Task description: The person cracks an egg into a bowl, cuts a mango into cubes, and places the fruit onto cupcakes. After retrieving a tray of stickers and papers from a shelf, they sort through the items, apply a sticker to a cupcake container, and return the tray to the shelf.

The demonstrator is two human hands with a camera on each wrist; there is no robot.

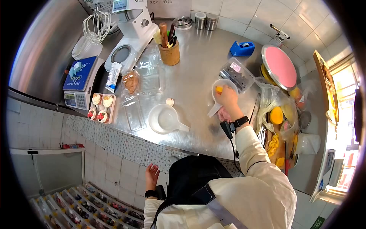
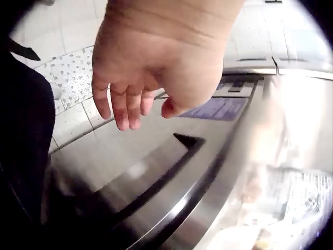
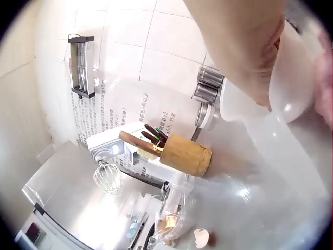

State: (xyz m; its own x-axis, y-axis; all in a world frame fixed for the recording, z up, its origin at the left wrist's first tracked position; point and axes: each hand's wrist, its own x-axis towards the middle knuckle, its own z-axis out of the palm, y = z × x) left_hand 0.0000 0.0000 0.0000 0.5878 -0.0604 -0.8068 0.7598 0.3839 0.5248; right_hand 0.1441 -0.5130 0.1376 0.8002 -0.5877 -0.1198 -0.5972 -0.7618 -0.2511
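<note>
My right hand reaches into a white handled bowl right of the counter's middle. At its fingertips shows a small yellow-orange piece, pinched there as seen from the head; the right wrist view hides the fingers behind the bowl's wall. Left of that bowl, a second white handled bowl stands on the steel counter, a broken eggshell close behind it. My left hand hangs below the counter's front edge, fingers loosely bent, holding nothing; the left wrist view shows it over a steel appliance front.
A pink cloth lies by the right bowl's handle. Behind stand a berry box and a pink-topped turntable. Cut mango and plastic bags lie right. Left are cupcakes, a scale, a mixer and a wooden utensil pot.
</note>
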